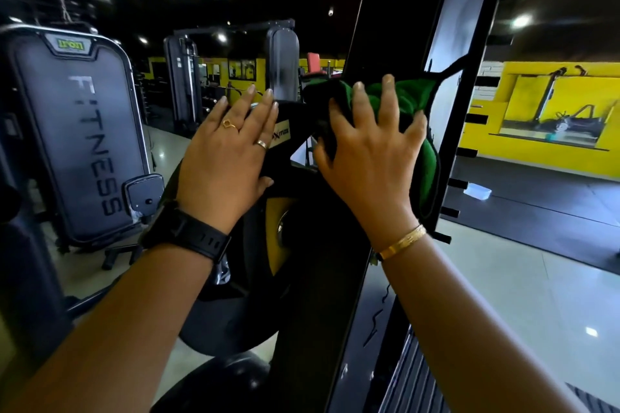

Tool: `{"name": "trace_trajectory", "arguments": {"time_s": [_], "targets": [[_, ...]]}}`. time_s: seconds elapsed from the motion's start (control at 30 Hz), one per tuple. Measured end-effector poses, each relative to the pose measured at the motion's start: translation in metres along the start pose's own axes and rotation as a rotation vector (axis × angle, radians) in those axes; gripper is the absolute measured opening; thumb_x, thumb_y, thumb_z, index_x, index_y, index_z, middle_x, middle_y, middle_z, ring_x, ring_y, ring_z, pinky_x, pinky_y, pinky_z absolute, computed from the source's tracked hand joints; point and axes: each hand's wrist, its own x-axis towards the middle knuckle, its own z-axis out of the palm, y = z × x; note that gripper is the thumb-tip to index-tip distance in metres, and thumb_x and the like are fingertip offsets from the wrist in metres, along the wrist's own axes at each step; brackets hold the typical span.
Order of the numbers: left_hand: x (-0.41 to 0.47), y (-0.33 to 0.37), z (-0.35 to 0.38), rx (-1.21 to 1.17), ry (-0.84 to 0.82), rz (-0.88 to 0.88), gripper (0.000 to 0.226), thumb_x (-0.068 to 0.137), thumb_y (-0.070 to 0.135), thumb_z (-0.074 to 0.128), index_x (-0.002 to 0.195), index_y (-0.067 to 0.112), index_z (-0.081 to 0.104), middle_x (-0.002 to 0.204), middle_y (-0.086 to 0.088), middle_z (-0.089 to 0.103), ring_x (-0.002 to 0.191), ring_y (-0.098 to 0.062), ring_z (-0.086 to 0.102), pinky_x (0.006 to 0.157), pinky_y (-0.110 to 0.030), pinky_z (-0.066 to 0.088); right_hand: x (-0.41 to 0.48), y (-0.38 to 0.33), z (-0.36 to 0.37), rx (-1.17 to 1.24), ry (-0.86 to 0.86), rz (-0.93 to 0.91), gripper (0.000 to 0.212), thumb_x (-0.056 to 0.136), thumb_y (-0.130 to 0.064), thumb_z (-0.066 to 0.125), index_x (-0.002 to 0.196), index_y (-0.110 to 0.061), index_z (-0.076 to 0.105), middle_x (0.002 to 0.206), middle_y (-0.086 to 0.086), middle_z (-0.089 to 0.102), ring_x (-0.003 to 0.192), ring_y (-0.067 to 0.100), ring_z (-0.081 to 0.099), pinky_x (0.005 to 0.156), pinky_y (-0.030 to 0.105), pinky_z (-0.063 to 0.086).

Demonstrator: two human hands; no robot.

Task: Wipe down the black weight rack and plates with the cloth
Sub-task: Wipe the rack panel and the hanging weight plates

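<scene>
At nine o'clock, well apart from the hands: tall grey machine shroud (77, 137) lettered FITNESS, upright on the pale glossy floor (536, 295).

Just left of centre: left hand (228, 157), fingers straight and close together, palm laid flat on the upper rim of the round black weight plate with a yellow centre (255, 295); nothing gripped. Two gold rings on its fingers. Black wristwatch (191, 235) on the wrist, at seven o'clock from the hand. Small yellow label (281, 137) on the plate, at three o'clock from the left fingers.

Plate just beside the black steel rack upright (385, 27), on its left; upright running from six o'clock up to twelve through the middle.

Just right of centre: right hand (372, 157), fingers spread apart and slightly bent, pressing the bunched green cloth (412, 97) against the upright; thumb blurred. Cloth between palm and rack, spilling out at twelve and three o'clock of the hand, dark hem trailing toward one o'clock. Gold bangle (404, 241) on the right wrist. Short black pegs (449, 211) along the upright's right edge.

At three o'clock, far off: bright yellow wall (543, 100) above a dark floor mat.
</scene>
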Motion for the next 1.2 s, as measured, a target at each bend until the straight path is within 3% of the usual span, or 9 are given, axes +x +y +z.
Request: {"name": "trace_trajectory", "arguments": {"time_s": [0.3,0.53,0.8,0.93,1.07,1.2], "targets": [[0.002,-0.001,0.003,-0.014,0.026,0.013,0.099,0.091,0.056,0.050,0.152,0.010,-0.013,0.162,-0.007,-0.011,0.150,-0.026,-0.008,0.120,-0.042,-0.003,-0.066,-0.024,0.001,0.008,-0.069,-0.086,0.041,0.089,-0.043,0.051,0.124,-0.023,0.060,0.143,0.016,0.048,0.137,0.039,0.036,0.104,0.066,0.022],[0.001,-0.003,0.001,-0.054,0.026,0.017,0.100,0.089,0.054,0.055,0.153,0.010,-0.009,0.163,-0.007,-0.008,0.150,-0.026,-0.004,0.120,-0.041,-0.001,-0.129,-0.038,-0.002,0.111,-0.080,-0.155,0.039,0.088,-0.041,0.055,0.123,-0.024,0.062,0.142,0.013,0.051,0.136,0.034,0.040,0.108,0.062,0.021],[0.001,-0.002,0.001,0.015,0.005,0.015,0.098,0.093,0.057,0.046,0.151,0.010,-0.018,0.162,-0.006,-0.016,0.150,-0.025,-0.010,0.120,-0.040,-0.004,-0.052,-0.004,-0.005,0.155,0.082,0.031,0.044,0.087,-0.047,0.054,0.122,-0.023,0.064,0.146,0.010,0.046,0.140,0.033,0.028,0.111,0.051,0.019],[0.000,-0.003,0.004,-0.012,0.019,0.014,0.098,0.092,0.056,0.049,0.152,0.010,-0.014,0.162,-0.006,-0.013,0.150,-0.025,-0.008,0.120,-0.040,-0.003,-0.012,0.003,-0.002,0.125,0.055,0.073,0.046,0.087,-0.045,0.054,0.127,-0.022,0.061,0.147,0.011,0.045,0.141,0.037,0.030,0.111,0.056,0.018],[-0.002,-0.005,0.006,-0.036,0.042,0.015,0.098,0.091,0.054,0.051,0.153,0.011,-0.011,0.163,-0.006,-0.010,0.150,-0.025,-0.006,0.121,-0.041,-0.002,-0.025,-0.008,0.002,0.042,0.031,0.021,0.044,0.090,-0.042,0.050,0.125,-0.019,0.062,0.139,0.014,0.053,0.136,0.039,0.039,0.107,0.059,0.028],[-0.003,-0.005,0.007,-0.074,0.052,0.014,0.098,0.091,0.051,0.055,0.154,0.012,-0.009,0.163,-0.006,-0.008,0.150,-0.025,-0.004,0.120,-0.041,-0.002,-0.064,-0.019,0.002,0.047,0.011,-0.017,0.044,0.090,-0.040,0.051,0.127,-0.018,0.061,0.139,0.016,0.053,0.135,0.037,0.041,0.106,0.057,0.028]]}}
